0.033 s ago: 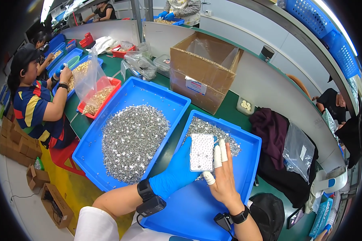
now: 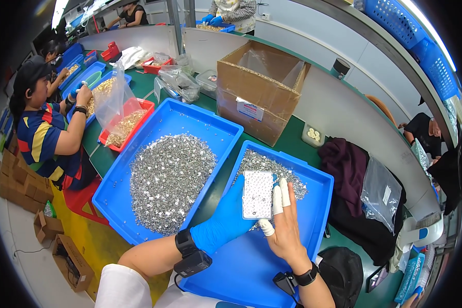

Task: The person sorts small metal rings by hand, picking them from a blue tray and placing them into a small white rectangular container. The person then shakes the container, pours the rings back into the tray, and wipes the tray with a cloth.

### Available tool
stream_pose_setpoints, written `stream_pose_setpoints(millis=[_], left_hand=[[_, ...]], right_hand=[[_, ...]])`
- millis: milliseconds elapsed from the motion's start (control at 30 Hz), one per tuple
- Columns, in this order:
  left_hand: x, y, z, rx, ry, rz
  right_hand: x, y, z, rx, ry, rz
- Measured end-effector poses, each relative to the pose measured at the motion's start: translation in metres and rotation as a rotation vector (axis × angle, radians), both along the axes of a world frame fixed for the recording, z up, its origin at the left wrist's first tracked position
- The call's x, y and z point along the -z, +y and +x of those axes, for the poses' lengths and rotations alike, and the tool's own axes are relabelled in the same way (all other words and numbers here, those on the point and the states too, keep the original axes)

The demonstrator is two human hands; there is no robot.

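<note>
A small clear-edged tray point(image 2: 257, 195) with a white dotted face, rows of small round parts on it and a few dark spots lower down, is held over the right blue bin point(image 2: 305, 226). My left hand point(image 2: 225, 218), in a blue glove, is closed on its left side. My right hand point(image 2: 286, 226) has white finger covers on the thumb and two fingers. Its fingers are stretched out along the tray's right edge; whether they touch it I cannot tell. Small silvery ring-like metal parts point(image 2: 249, 160) lie behind the tray in the bin's far end.
Left of my hands, another blue bin point(image 2: 218, 120) carries a large heap of silvery parts point(image 2: 172, 179). Beyond stands an open cardboard box point(image 2: 256, 84). A red bin point(image 2: 148, 107) with gold-coloured parts is farther left, near a co-worker point(image 2: 51, 128). Dark cloth point(image 2: 344, 164) lies at right.
</note>
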State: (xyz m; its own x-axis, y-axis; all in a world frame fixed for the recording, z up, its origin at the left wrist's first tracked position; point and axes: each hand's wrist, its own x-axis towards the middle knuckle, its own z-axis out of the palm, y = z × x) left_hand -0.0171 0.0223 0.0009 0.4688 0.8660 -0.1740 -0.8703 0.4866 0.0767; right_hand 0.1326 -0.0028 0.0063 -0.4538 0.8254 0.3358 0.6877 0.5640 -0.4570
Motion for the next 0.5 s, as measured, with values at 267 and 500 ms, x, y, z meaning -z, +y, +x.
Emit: stream_pose_setpoints(millis=[267,500], left_hand=[[-0.0003,-0.0010,0.0010,0.018,0.006,0.018],[0.0044,-0.0035,0.0010,0.053,-0.051,0.030]], right_hand=[[-0.0002,0.0007,0.0018,0.021,-0.026,0.014],[-0.0079,-0.0017,-0.0006,0.058,-0.159,0.038]])
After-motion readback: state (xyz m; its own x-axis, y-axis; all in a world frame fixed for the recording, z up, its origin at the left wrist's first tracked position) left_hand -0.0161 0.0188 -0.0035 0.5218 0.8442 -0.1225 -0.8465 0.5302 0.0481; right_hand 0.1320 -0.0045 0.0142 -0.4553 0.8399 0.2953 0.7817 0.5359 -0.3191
